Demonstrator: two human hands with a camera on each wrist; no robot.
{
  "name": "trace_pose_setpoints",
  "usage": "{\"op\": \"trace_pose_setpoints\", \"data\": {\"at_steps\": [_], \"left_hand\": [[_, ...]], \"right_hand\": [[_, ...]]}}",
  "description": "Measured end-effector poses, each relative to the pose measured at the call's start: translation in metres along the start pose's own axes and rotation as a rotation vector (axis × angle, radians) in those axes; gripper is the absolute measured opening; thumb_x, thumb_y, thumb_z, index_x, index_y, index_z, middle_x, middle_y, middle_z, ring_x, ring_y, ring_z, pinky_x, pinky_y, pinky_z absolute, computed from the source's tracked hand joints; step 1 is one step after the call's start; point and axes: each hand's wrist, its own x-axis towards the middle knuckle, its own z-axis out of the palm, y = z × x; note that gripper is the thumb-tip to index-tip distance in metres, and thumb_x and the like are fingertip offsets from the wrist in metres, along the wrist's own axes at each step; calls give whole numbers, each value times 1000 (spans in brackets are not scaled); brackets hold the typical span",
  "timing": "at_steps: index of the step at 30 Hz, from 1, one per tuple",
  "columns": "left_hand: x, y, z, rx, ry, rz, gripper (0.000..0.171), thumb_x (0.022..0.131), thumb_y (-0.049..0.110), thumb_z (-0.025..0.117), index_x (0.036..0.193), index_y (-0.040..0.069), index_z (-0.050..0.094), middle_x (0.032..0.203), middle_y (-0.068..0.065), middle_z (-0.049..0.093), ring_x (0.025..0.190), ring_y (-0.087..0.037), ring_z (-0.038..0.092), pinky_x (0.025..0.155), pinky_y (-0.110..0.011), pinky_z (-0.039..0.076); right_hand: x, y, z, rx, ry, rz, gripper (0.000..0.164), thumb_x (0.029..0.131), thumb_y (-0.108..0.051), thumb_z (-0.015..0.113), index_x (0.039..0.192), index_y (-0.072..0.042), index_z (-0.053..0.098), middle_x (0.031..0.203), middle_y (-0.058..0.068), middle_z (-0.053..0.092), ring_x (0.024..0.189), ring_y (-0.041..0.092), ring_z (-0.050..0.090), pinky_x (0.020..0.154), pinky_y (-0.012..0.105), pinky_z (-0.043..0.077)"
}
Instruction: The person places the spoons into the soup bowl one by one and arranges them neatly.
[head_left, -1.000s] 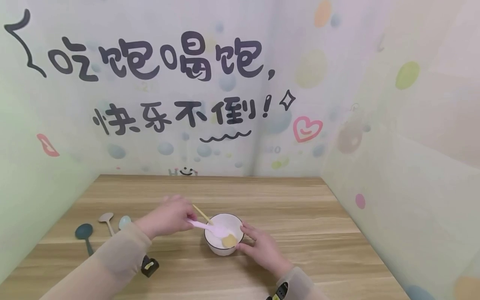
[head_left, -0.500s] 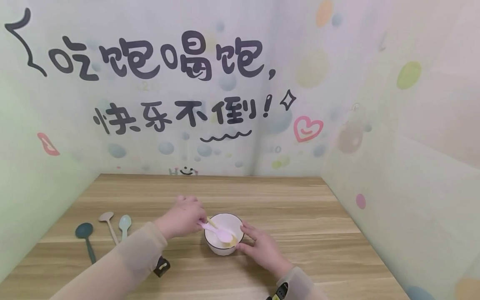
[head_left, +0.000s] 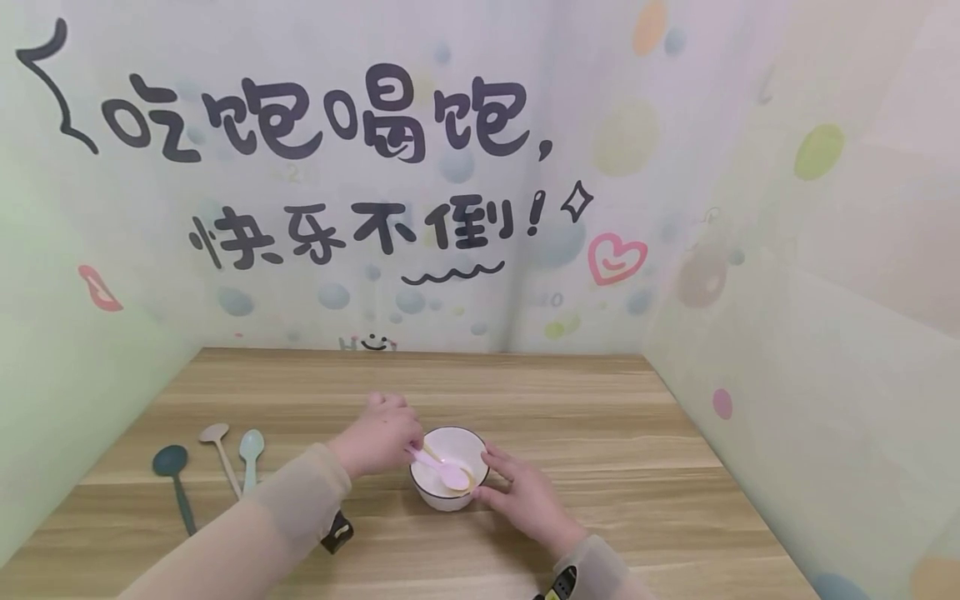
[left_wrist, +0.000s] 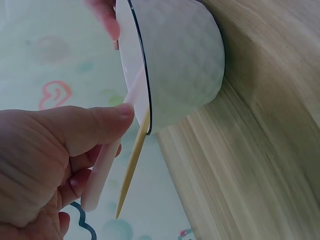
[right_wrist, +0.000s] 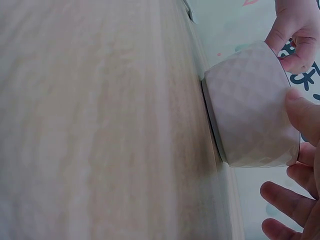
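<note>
A white bowl (head_left: 445,502) with a dark rim stands upright on the table; diamond relief covers its outside in the wrist views. My left hand (head_left: 381,437) pinches the handle of a pink spoon (head_left: 452,476), whose head is inside the bowl. Beneath it lies a yellow spoon, mostly covered; its thin handle (left_wrist: 131,175) sticks out over the rim beside my left fingers. At the bowl's right side my right hand (head_left: 528,500) holds the rim between thumb (right_wrist: 301,112) and fingers, with other fingers spread below in the right wrist view.
To the left on the wooden table (head_left: 600,433) lie a dark teal spoon (head_left: 171,461), a beige spoon (head_left: 215,433) and a pale mint spoon (head_left: 252,446). My left sleeve (head_left: 247,533) partly covers the mint one's handle. Printed walls border the table's back and sides.
My left hand has moved right toward the bowl, carrying the pink spoon further in, over the yellow spoon's head. The mint spoon shows more now. My right hand has stayed put.
</note>
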Motion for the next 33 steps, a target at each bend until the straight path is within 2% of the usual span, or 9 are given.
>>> {"op": "trace_pose_setpoints", "data": {"at_steps": [6, 19, 26, 33], "left_hand": [[4, 0, 3, -3, -22, -25, 12, 71, 18, 81, 73, 19, 69, 75, 10, 59, 80, -14, 44, 76, -39, 28], [9, -2, 11, -80, -42, -42, 11, 70, 15, 79, 72, 18, 69, 75, 10, 59, 81, -15, 43, 77, -41, 26], [11, -1, 11, -62, -80, -63, 10, 72, 14, 77, 71, 18, 68, 75, 10, 57, 84, -16, 44, 78, -41, 27], [9, 0, 9, -92, -49, -64, 10, 69, 13, 77, 69, 15, 68, 74, 6, 57, 82, -18, 44, 76, -41, 27]], "right_hand": [[0, 1, 2, -2, 10, -12, 63, 84, -44, 70, 131, -5, 58, 141, 6, 51, 127, 27, 50, 102, 45, 39], [0, 2, 2, -1, 9, -12, 67, 84, -52, 66, 131, -5, 58, 142, 7, 50, 127, 27, 49, 102, 45, 38], [-1, 2, 2, 6, 9, -5, 67, 84, -52, 67, 131, -5, 58, 142, 7, 49, 128, 27, 49, 103, 44, 38], [0, 2, 2, 16, 10, -5, 68, 84, -52, 67, 132, -5, 58, 142, 6, 49, 128, 26, 48, 103, 44, 38]]}}
